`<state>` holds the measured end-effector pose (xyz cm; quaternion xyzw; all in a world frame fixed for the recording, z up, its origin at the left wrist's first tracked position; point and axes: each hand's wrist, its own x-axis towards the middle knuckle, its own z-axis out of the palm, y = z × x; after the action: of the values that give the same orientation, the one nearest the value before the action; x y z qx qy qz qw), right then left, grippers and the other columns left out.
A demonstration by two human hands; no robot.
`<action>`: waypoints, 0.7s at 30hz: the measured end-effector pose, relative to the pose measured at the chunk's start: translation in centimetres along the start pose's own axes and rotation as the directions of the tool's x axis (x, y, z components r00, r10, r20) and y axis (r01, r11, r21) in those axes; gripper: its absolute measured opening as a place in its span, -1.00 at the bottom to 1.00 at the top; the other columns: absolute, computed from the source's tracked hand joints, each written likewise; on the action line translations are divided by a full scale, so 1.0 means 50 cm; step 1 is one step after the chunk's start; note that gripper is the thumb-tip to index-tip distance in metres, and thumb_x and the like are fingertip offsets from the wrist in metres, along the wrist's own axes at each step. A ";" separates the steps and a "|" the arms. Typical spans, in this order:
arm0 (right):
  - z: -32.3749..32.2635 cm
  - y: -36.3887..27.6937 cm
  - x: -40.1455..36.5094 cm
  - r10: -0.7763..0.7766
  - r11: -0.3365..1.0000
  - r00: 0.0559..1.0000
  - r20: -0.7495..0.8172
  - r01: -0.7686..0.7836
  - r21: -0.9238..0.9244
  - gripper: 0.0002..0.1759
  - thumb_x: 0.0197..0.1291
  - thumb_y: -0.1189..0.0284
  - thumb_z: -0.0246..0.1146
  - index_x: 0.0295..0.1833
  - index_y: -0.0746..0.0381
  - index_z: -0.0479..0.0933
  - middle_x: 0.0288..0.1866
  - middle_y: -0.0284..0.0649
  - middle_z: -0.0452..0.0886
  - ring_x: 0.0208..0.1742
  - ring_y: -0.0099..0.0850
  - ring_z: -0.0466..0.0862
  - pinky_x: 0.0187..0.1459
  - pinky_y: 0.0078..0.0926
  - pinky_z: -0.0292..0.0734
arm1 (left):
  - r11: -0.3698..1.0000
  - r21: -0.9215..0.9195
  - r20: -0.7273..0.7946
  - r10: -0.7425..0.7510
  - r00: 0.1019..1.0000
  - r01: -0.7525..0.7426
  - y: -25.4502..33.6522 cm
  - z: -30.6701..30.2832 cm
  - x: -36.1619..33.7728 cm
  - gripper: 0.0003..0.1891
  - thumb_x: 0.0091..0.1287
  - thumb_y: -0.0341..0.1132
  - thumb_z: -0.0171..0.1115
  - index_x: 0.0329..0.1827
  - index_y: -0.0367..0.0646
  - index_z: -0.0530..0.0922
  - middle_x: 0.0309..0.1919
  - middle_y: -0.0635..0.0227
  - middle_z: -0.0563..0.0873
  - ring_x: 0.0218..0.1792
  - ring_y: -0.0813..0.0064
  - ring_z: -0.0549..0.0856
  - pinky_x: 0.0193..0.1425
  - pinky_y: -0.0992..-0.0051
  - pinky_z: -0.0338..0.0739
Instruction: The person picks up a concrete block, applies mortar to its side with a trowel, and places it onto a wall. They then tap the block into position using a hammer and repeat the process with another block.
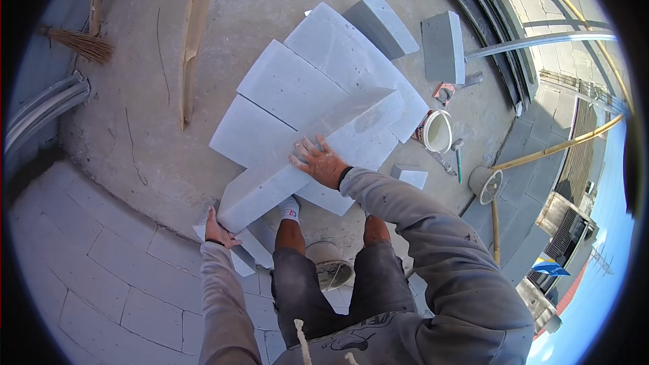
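A long light-grey concrete block (260,186) lies tilted across the other blocks, in front of my legs. My left hand (223,230) grips its lower left end, fingers up along the side. On the middle of the same block rests my right hand (320,162), palm down with the fingers spread. Beneath and beyond it, several pale blocks (287,84) lie flat side by side on the concrete floor. Part of them is hidden by the held block and my right forearm.
Two more blocks (382,25) (443,47) stand at the back. To the right are a white bucket (438,131), a green-handled hammer (459,162) and a small block piece (410,176). Another bucket (328,263) sits between my legs. A block wall (115,257) runs along the left.
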<state>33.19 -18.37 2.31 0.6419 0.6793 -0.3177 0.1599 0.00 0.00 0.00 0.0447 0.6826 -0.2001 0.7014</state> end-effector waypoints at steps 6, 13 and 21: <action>-0.016 -0.018 0.004 -0.018 0.998 0.977 -0.211 0.005 -0.061 -0.64 0.17 0.38 0.10 0.11 0.11 0.36 0.10 -0.17 0.44 0.16 -0.21 0.42 0.19 0.00 0.23 | 0.955 0.184 -0.302 0.280 0.911 -0.233 -0.118 -0.137 -0.004 -0.07 0.16 0.44 -0.16 0.44 -0.03 0.02 0.38 0.16 0.21 0.32 0.09 0.29 0.27 -0.33 -0.22; 0.020 -0.079 -0.051 0.130 0.985 0.907 -0.400 -0.165 -0.053 -0.76 0.14 0.30 0.09 -0.06 0.03 0.44 -0.12 -0.26 0.50 0.01 -0.28 0.51 0.03 -0.06 0.35 | 0.885 0.448 -0.344 0.303 0.889 -0.128 -0.182 -0.215 -0.156 -0.26 0.25 0.32 -0.10 0.38 0.04 0.19 0.31 0.32 0.32 0.23 0.14 0.39 0.14 -0.27 0.06; -0.059 -0.201 -0.511 0.574 0.812 0.759 -0.307 -0.478 0.335 -0.48 -0.21 0.38 0.32 -0.03 0.16 0.38 -0.14 -0.19 0.47 -0.06 -0.27 0.50 -0.09 -0.21 0.36 | 0.804 0.574 -0.327 0.397 0.858 -0.154 0.124 -0.163 -0.146 -0.45 0.35 0.09 -0.04 0.25 -0.11 0.33 0.13 0.31 0.49 0.07 0.17 0.51 -0.09 -0.05 0.41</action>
<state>27.15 -35.89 22.77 0.8721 0.4448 -0.2023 0.0257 -5.46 10.02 5.30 0.3801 0.7240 -0.2581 0.5146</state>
